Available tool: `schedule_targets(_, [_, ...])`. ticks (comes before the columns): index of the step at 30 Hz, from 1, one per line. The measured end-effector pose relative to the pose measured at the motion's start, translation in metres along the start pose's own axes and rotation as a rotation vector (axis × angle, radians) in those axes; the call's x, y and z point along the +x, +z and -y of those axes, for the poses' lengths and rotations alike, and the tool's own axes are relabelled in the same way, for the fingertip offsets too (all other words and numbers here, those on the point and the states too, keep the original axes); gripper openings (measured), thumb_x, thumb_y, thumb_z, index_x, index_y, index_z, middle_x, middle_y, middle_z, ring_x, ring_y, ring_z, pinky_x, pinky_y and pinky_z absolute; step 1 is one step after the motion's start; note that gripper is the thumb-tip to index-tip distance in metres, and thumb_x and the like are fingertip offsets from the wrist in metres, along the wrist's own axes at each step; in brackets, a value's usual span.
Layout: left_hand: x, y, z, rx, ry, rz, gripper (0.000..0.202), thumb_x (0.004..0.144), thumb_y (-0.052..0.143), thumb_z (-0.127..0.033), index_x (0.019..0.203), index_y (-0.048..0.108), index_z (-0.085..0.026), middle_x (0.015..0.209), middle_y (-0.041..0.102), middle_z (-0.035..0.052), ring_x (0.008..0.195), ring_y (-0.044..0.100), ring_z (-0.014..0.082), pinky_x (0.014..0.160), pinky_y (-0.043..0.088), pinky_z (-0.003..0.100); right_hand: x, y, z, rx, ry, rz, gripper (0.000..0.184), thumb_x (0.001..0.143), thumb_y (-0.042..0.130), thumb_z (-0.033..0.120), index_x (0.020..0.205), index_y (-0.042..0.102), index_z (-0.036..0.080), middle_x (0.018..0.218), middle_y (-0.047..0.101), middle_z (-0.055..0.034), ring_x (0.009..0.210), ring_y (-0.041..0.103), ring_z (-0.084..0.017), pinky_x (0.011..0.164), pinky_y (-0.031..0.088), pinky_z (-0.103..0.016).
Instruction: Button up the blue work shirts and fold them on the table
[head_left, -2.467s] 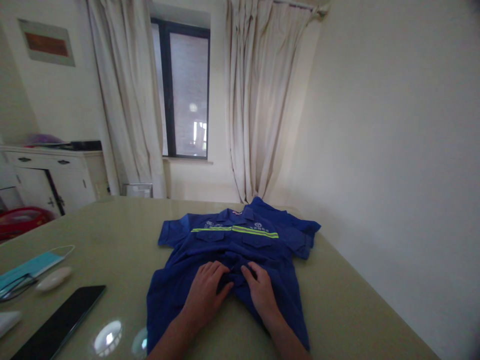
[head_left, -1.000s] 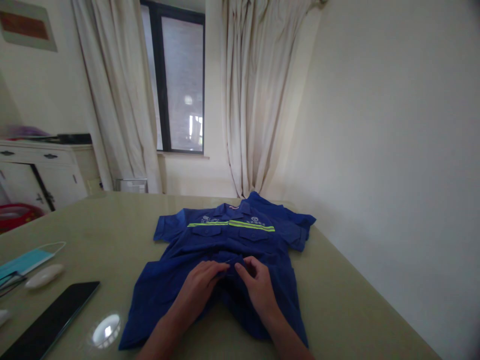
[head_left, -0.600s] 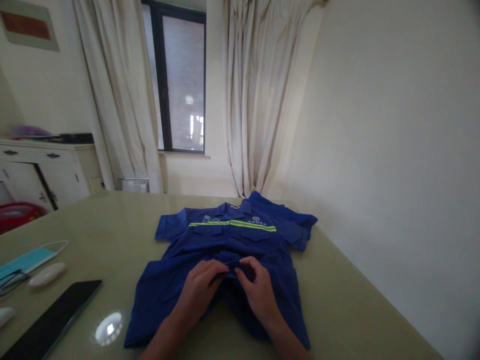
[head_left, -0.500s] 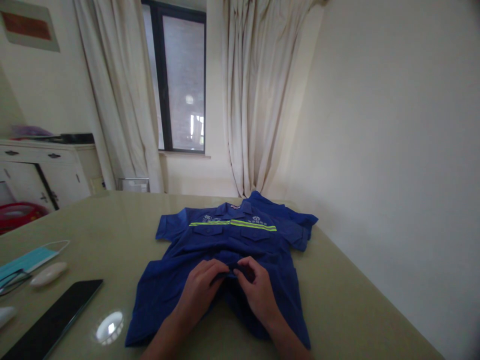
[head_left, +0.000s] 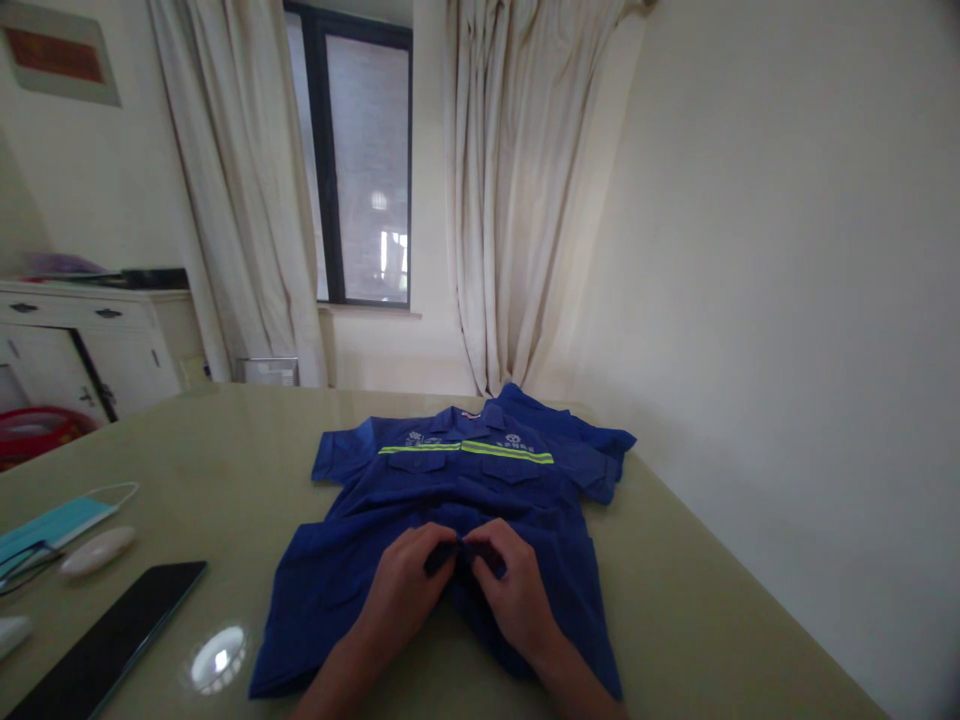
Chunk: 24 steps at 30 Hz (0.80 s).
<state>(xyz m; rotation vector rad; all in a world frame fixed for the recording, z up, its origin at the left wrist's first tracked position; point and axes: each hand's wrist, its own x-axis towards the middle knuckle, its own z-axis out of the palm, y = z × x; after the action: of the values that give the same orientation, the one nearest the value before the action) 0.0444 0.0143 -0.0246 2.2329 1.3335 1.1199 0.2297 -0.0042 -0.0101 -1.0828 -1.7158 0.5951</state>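
A blue short-sleeved work shirt (head_left: 420, 480) lies spread on the table, collar away from me, with a yellow-green reflective stripe across its chest. Its near part opens into an inverted V where tabletop shows. My left hand (head_left: 412, 575) pinches the cloth at the middle front, thumb and forefinger closed. Right beside it, my right hand (head_left: 514, 580) pinches the same spot, the fingertips nearly touching. Whatever small detail sits between the fingertips is hidden.
More folded blue clothing (head_left: 525, 405) lies behind the shirt. On the table's left are a black phone (head_left: 112, 630), a light blue face mask (head_left: 56, 530), glasses (head_left: 30, 565) and a pale rounded object (head_left: 97, 552). A white wall (head_left: 787, 350) borders the table's right side.
My hands have drawn slightly closer together at the front and shifted a little lower in view. The cloth between them is pinched tighter. The shirt otherwise lies the same.
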Motion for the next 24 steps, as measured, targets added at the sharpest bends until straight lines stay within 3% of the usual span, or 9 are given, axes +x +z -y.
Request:
schedule_targets(4, [0.000,0.001,-0.001,-0.017,-0.026,0.001,0.019,0.089,0.063,-0.017,0.103,0.070,-0.027,0.100,0.076,0.0000,0.094,0.070,0.0206,0.087,0.053,0.033,-0.001,0.001,-0.001,-0.019,-0.028,-0.006,0.030,0.080,0.055,0.006,0.099,0.071,0.024,0.096,0.070,-0.0026,0.090,0.065,-0.019,0.081,0.048,-0.027])
schedule_targets(7, [-0.001,0.002,0.002,-0.011,0.017,-0.005,0.021,0.089,0.063,-0.015,0.104,0.070,-0.028,0.101,0.076,-0.0003,0.094,0.069,0.0201,0.086,0.053,0.032,-0.001,0.002,-0.001,-0.011,-0.010,-0.026,0.020,0.086,0.057,0.014,0.098,0.070,0.023,0.094,0.071,-0.0032,0.089,0.066,-0.020,0.082,0.049,-0.028])
schedule_targets(10, [-0.002,0.002,0.005,0.038,0.109,-0.008,0.023,0.088,0.063,-0.011,0.103,0.070,-0.028,0.101,0.075,-0.0009,0.094,0.068,0.0198,0.086,0.053,0.033,0.001,0.006,-0.005,0.079,0.093,-0.093,0.012,0.092,0.059,0.028,0.097,0.069,0.022,0.090,0.071,-0.0033,0.083,0.066,-0.020,0.077,0.050,-0.028])
schedule_targets(14, [-0.002,0.001,0.004,0.118,0.219,-0.042,0.033,0.083,0.063,-0.003,0.102,0.069,-0.029,0.103,0.074,-0.0019,0.093,0.068,0.0197,0.086,0.053,0.033,0.003,0.013,-0.018,0.229,0.220,-0.174,0.022,0.088,0.067,0.042,0.094,0.067,0.021,0.086,0.070,-0.0039,0.082,0.067,-0.022,0.074,0.052,-0.030])
schedule_targets(24, [0.002,-0.005,-0.001,0.146,0.370,-0.119,0.030,0.087,0.055,-0.003,0.097,0.068,-0.027,0.098,0.075,-0.0012,0.085,0.069,0.0181,0.077,0.054,0.030,0.003,0.009,-0.019,0.216,0.174,-0.108,0.021,0.084,0.069,0.032,0.101,0.072,0.021,0.097,0.074,-0.0059,0.092,0.068,-0.025,0.084,0.053,-0.034])
